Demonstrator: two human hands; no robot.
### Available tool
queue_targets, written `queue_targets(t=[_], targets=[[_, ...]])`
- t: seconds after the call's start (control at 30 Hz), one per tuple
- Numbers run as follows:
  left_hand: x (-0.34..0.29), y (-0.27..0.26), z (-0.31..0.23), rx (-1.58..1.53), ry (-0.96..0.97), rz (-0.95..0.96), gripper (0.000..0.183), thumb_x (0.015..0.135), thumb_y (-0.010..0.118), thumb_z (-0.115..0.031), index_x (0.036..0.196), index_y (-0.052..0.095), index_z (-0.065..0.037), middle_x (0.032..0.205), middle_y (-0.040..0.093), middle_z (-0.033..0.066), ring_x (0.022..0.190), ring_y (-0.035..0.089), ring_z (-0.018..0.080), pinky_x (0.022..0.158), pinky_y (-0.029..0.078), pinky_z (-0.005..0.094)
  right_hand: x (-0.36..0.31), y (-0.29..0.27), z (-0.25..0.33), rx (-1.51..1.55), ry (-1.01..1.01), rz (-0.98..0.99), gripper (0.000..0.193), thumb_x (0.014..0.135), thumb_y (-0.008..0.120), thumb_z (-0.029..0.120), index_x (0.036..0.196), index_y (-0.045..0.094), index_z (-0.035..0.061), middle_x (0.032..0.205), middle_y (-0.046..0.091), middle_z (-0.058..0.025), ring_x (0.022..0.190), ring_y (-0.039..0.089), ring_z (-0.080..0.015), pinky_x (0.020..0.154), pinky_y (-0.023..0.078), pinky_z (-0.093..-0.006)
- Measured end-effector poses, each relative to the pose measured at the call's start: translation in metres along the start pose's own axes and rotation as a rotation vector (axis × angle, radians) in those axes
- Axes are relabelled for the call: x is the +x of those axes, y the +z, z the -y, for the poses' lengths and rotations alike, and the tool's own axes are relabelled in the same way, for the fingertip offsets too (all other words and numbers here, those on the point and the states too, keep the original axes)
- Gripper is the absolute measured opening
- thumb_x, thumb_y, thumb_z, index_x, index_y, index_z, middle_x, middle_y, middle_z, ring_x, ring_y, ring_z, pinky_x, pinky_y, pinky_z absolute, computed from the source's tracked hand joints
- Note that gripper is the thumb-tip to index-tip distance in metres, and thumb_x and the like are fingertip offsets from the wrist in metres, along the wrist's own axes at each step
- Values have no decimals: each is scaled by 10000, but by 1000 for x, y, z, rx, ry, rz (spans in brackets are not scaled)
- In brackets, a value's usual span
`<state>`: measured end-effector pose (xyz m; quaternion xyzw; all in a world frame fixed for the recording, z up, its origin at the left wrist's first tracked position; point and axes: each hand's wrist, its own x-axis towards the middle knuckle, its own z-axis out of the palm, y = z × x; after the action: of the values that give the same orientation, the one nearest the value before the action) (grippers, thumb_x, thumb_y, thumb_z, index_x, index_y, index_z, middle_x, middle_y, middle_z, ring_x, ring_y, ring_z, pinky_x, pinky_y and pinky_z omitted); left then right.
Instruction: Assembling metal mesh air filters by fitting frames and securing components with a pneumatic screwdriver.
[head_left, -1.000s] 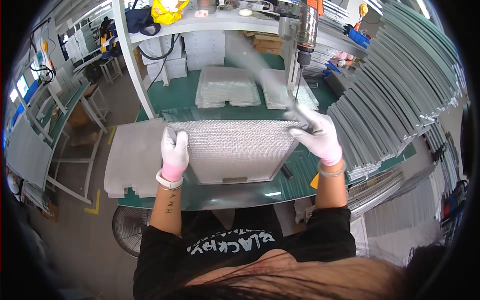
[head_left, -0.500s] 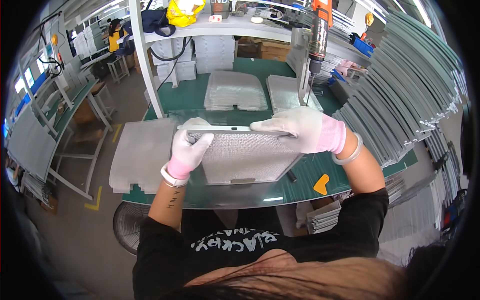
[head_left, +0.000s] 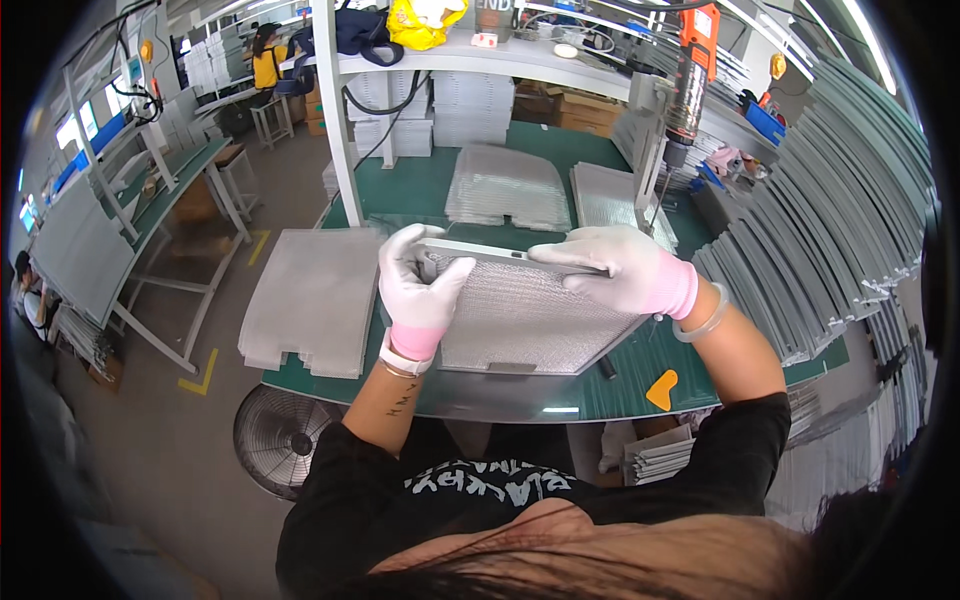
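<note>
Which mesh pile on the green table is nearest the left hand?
The large grey pile left of the left hand; the other two lie farther back on the table, beyond the held panel.

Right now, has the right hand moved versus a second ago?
Yes, left: the right hand was mostly right of the foot of the right post; now it's mostly left of it.

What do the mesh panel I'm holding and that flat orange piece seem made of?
The mesh panel looks like metal, possibly aluminium: silvery, finely textured, with a sheen. The flat orange piece seems smooth plastic, given its even colour; painted metal is possible.
</note>
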<state>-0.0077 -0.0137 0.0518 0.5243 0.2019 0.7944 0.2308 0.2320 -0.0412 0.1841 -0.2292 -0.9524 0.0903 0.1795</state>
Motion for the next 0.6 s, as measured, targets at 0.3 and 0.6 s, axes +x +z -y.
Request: queue_targets(t=[0.3,0.6], targets=[[1,-4,3,564,208,-10,414,768,786,-73,1148,649,15,760,630,59,601,478,111,566,417,229,3,3,-7,8,-11,-48,528,804,669,-6,1319,583,71,821,588,-140,756,595,-312,703,480,-383],[0,-24,28,190,41,28,364,825,681,37,1178,627,-35,1055,665,18,770,565,53,679,472,205,9,2,0,-15,29,-17,507,785,637,-16,1284,601,64,860,612,-169,801,616,-347,739,503,-399]])
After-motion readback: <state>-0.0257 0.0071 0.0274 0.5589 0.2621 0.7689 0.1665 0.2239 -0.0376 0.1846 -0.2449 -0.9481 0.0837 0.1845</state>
